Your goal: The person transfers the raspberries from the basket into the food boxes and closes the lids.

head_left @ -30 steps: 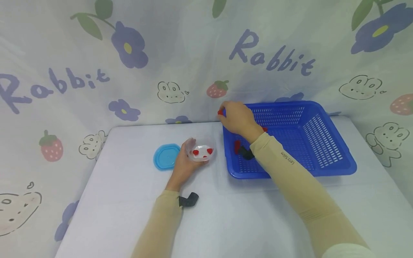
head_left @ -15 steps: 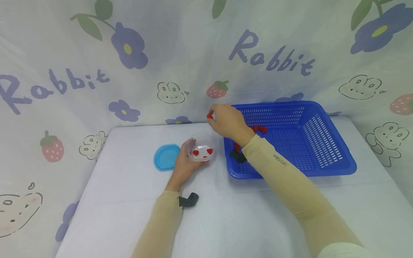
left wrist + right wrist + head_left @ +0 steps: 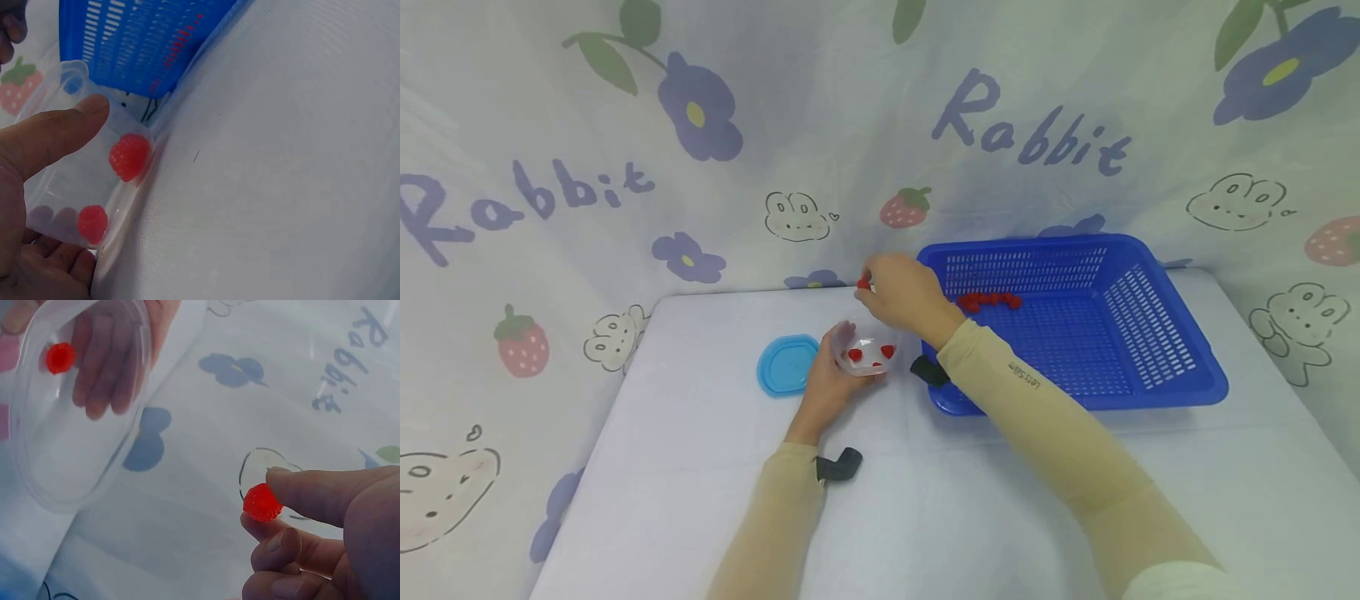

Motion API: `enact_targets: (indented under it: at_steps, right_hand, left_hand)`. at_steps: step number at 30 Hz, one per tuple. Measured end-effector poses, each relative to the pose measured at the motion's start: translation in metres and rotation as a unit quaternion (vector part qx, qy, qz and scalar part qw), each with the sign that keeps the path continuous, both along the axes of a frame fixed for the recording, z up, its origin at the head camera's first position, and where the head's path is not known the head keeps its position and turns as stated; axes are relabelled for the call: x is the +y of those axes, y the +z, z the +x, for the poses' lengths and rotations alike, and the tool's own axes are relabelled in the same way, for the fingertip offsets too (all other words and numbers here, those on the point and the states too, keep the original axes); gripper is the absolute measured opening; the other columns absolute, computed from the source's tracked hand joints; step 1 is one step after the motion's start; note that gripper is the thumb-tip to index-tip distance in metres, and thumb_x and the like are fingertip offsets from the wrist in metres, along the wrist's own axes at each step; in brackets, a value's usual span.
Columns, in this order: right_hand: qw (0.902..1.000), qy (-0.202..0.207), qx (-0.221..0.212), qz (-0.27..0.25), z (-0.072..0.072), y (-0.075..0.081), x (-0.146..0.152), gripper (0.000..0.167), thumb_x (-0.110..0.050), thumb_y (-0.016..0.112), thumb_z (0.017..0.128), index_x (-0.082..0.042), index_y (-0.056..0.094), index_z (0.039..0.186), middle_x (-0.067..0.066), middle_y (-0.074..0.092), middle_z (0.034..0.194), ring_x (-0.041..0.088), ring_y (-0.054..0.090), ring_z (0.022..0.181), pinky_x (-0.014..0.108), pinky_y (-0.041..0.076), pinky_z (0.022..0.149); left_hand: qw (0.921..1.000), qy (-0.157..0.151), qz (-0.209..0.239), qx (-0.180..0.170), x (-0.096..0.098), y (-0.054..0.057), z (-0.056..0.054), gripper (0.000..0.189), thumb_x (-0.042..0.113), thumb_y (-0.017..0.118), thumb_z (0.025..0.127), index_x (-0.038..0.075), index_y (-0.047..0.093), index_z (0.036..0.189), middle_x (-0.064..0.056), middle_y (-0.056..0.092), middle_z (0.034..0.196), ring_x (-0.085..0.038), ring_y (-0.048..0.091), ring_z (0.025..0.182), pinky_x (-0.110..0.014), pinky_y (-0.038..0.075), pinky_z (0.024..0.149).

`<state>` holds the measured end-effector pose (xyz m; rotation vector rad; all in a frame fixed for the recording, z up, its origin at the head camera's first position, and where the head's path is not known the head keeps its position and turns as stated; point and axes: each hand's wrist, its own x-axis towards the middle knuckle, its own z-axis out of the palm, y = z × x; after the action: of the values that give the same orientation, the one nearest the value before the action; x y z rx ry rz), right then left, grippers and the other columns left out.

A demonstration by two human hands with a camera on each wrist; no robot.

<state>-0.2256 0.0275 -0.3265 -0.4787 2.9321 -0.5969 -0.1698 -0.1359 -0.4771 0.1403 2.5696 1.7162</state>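
My left hand (image 3: 832, 379) grips a clear plastic container (image 3: 69, 169) around its sides, thumb along the near wall. Inside it lie several red raspberries (image 3: 855, 355), two of which show through the wall in the left wrist view. Between thumb and forefinger my right hand (image 3: 904, 293) pinches another raspberry (image 3: 263, 502), held above and behind the container's open mouth. In the right wrist view the container's rim (image 3: 140, 425) stands left of that raspberry, apart from it.
A blue lid (image 3: 787, 366) lies on the white table left of my left hand. To the right stands a blue slotted basket (image 3: 1180, 333), with several red raspberries (image 3: 992, 299) in a row near its back left. Behind the table hangs a printed cloth (image 3: 850, 125).
My right hand has moved left from over the basket's left rim towards the container, carrying the raspberry. The row of raspberries in the basket is more uncovered. My left hand stays still.
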Motion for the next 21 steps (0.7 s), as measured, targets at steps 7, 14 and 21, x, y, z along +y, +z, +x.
enact_targets:
  at_steps: [7,14,21]
  right_hand:
    - [0.9996,0.011,-0.022,0.016,-0.001,-0.008,-0.01,0.031,-0.035,0.065,0.098,-0.012,0.066,0.12,0.004,0.069,0.108,0.019,0.062,0.088,0.03,0.057,0.074]
    - [0.9982,0.031,-0.043,0.029,0.0,-0.012,-0.017,0.026,-0.034,0.066,0.098,-0.012,0.067,0.111,0.002,0.068,0.098,0.018,0.061,0.086,0.028,0.055,0.073]
    - [0.9943,0.056,-0.067,0.06,0.003,-0.019,-0.024,0.03,-0.035,0.066,0.098,-0.009,0.067,0.111,0.002,0.066,0.092,0.018,0.062,0.081,0.026,0.056,0.064]
  left_hand:
    - [1.0,0.0,-0.007,-0.004,0.0,0.0,-0.002,0.098,0.033,0.088,0.078,0.018,0.03,0.155,0.0,0.042,0.155,-0.022,0.035,0.144,-0.048,0.032,0.118]
    - [0.9999,-0.002,-0.008,-0.01,-0.001,0.001,-0.001,0.098,0.035,0.087,0.079,0.017,0.028,0.156,-0.001,0.04,0.156,-0.024,0.035,0.144,-0.051,0.033,0.116]
    - [0.9999,0.006,-0.008,-0.011,-0.001,0.002,-0.001,0.099,0.031,0.089,0.077,0.014,0.029,0.154,-0.006,0.044,0.15,-0.027,0.043,0.137,-0.049,0.035,0.115]
